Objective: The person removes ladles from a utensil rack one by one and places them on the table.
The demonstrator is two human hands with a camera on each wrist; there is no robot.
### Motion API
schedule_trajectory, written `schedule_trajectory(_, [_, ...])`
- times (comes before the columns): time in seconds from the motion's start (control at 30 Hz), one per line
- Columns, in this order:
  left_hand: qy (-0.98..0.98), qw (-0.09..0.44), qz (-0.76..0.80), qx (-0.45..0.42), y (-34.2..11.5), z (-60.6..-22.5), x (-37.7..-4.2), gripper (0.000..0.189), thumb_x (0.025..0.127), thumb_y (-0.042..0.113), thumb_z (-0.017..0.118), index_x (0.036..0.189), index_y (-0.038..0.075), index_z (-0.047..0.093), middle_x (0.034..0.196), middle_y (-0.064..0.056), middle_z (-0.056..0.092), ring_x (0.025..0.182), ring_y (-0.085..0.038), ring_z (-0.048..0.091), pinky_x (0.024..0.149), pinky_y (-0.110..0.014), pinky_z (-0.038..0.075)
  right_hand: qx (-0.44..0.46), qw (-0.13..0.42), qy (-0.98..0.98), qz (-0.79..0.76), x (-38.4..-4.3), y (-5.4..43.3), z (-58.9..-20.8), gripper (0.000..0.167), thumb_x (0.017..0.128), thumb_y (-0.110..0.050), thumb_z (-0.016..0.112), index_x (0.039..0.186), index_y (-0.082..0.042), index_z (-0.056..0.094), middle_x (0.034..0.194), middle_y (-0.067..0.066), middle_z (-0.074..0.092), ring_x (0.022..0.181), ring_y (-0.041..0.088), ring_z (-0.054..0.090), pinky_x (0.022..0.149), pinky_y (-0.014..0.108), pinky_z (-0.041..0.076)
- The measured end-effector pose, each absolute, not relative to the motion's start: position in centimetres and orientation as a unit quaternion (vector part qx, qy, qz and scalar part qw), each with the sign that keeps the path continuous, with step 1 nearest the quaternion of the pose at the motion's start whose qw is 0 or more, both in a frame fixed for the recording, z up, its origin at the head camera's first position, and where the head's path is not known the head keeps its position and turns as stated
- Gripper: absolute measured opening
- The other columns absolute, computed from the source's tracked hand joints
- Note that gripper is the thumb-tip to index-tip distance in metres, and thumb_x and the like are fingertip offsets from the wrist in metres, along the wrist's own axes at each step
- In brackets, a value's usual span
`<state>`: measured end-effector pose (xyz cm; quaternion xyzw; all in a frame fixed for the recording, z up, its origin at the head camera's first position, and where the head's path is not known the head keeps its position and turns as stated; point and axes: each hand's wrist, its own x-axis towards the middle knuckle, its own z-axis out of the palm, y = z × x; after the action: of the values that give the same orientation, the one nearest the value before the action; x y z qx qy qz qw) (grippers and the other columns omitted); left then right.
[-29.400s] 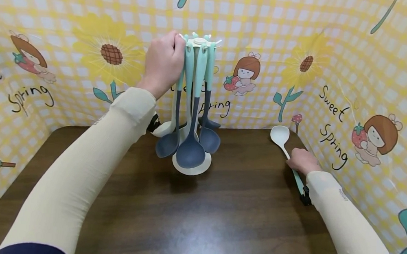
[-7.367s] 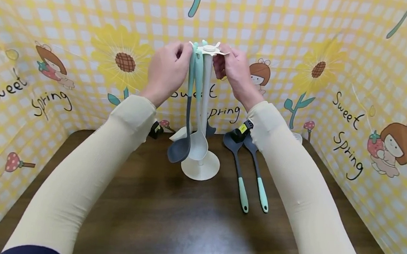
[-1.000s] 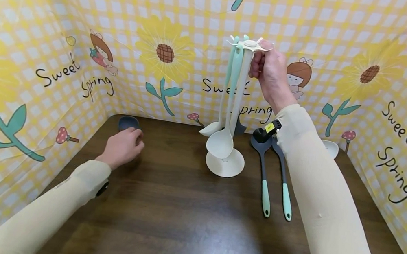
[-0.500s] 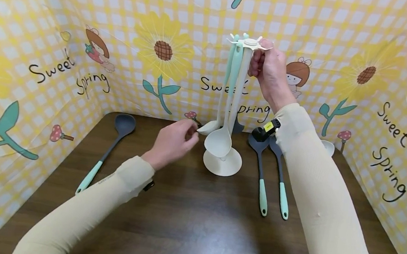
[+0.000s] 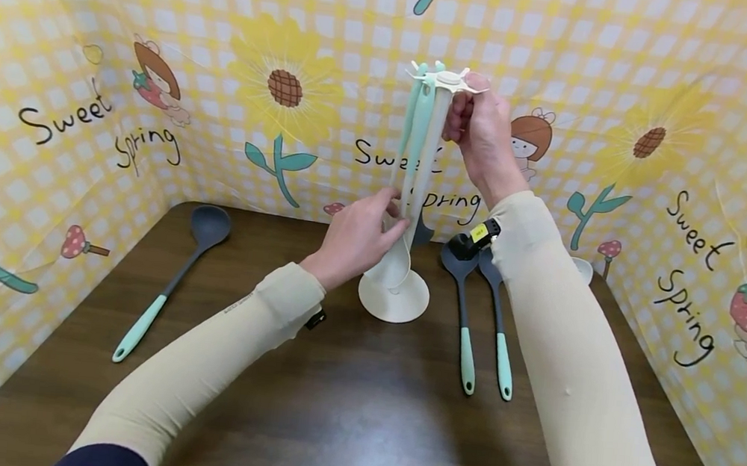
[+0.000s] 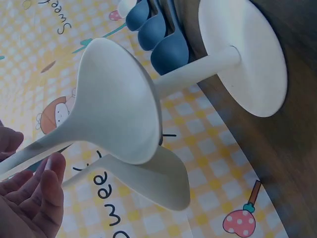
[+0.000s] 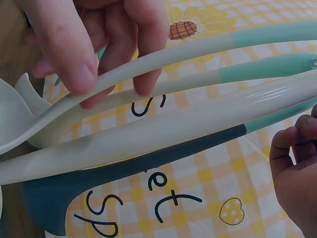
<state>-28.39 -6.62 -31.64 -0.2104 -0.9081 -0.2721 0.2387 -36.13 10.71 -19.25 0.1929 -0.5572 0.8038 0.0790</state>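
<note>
My right hand grips the top of a white utensil rack, thumb on one hook and fingers curled below. Two utensils with white heads and mint handles hang on its left: a white ladle and a second white-headed utensil behind it. A dark-headed utensil hangs behind the pole. At the ladle's lower stem is my left hand, thumb in front and fingers behind, loosely spread around it. In the right wrist view the thumb overlaps the stem.
A dark ladle lies on the left of the brown table. Two dark spoons with mint handles lie side by side right of the rack. Behind the right arm shows a white utensil head. Patterned cloth walls enclose the table.
The once fuller rack has lost several utensils to the table, right and left. Since one second ago, my left hand has left the dark ladle and moved right to the hanging white ladle.
</note>
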Motion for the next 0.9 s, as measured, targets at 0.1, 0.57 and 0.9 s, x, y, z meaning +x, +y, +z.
schedule_trajectory(0.1, [-0.905, 0.244, -0.276, -0.213, -6.4, -31.5, -28.5, 0.021, 0.098, 0.03, 0.063, 0.11, 0.013, 0.061, 0.095, 0.001, 0.072, 0.077, -0.018, 0.067, 0.063, -0.037, 0.052, 0.194, 0.075, -0.559, 0.803, -36.2, 10.5, -19.4, 0.041, 0.101, -0.026, 0.05, 0.064, -0.008, 0.047, 0.057, 0.003, 0.041, 0.052, 0.018, 0.031, 0.053, 0.03, 0.033])
schedule_trajectory(0.57, [-0.879, 0.266, -0.304, -0.252, -6.1, -31.0, -27.9, 0.014, 0.098, 0.022, 0.063, 0.094, 0.01, 0.058, 0.081, -0.004, 0.064, 0.071, -0.021, 0.06, 0.063, -0.035, 0.048, 0.2, 0.076, -0.553, 0.805, -36.2, 10.7, -19.3, 0.042, 0.102, -0.025, 0.05, 0.065, -0.007, 0.046, 0.056, 0.004, 0.041, 0.052, 0.019, 0.03, 0.052, 0.03, 0.032])
schedule_trajectory(0.9, [-0.875, 0.24, -0.333, -0.255, -7.5, -30.2, -25.6, 0.008, 0.099, 0.019, 0.06, 0.094, 0.012, 0.061, 0.083, 0.0, 0.068, 0.073, -0.016, 0.061, 0.067, -0.032, 0.049, 0.199, 0.078, -0.555, 0.804, -36.2, 10.8, -19.2, 0.043, 0.103, -0.026, 0.049, 0.065, -0.007, 0.046, 0.054, 0.003, 0.042, 0.05, 0.018, 0.031, 0.052, 0.031, 0.032])
